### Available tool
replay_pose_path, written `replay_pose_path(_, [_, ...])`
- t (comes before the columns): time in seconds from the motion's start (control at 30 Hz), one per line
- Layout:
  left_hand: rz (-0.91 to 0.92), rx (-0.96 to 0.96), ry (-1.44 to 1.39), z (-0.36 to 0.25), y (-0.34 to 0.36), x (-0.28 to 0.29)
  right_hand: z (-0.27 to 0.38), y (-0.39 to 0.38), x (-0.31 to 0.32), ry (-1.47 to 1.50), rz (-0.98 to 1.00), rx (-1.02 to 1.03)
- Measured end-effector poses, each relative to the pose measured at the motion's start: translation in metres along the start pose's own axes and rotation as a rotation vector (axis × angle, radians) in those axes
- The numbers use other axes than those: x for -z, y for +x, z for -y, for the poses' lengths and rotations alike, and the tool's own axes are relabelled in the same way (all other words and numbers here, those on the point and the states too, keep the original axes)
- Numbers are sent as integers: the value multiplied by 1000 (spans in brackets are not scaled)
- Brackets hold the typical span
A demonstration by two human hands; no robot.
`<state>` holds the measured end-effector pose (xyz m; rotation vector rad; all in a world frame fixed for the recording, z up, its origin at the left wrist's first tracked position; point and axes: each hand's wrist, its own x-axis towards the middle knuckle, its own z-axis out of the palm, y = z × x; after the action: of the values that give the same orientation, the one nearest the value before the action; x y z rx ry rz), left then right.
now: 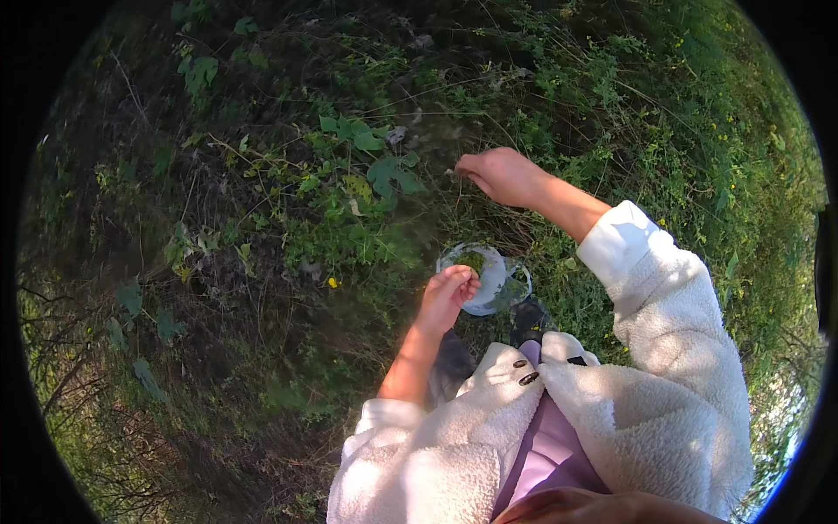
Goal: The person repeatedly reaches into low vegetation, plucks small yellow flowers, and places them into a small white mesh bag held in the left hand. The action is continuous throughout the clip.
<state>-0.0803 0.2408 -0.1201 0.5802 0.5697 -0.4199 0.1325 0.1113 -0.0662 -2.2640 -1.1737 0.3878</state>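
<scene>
My left hand is closed, its fingertips pressed together beside the near left rim of a whitish plastic bucket. Whatever those fingers hold, if anything, is too small to make out. Some green plant matter lies inside the bucket. Farther out and to the right, my right hand reaches over the undergrowth with thumb and fingers pinched. A tiny pale bit shows at its fingertips, and I cannot tell what it is.
Dense weeds and dry stems surround me. A broad-leaved plant stands left of my right hand. One yellow flower is left of the bucket, and greener growth fills the right. A dark shoe sits close to the bucket.
</scene>
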Motion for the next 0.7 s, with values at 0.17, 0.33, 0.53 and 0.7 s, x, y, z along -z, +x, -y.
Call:
replay_pose_path(0.17, [105,-93,-30,0,13,6,-104,93,22,-257,9,-300])
replay_pose_path(0.33, [100,-125,-23,10,1,37,-164,162,-19,-371,66,-481])
replay_pose_path(0.53, [130,-73,96,28,-30,80,-205,207,-79,-206,-92,-729])
replay_pose_path(0.7, [79,13,29,33,-37,90,-210,189,-92,-194,-258,-581])
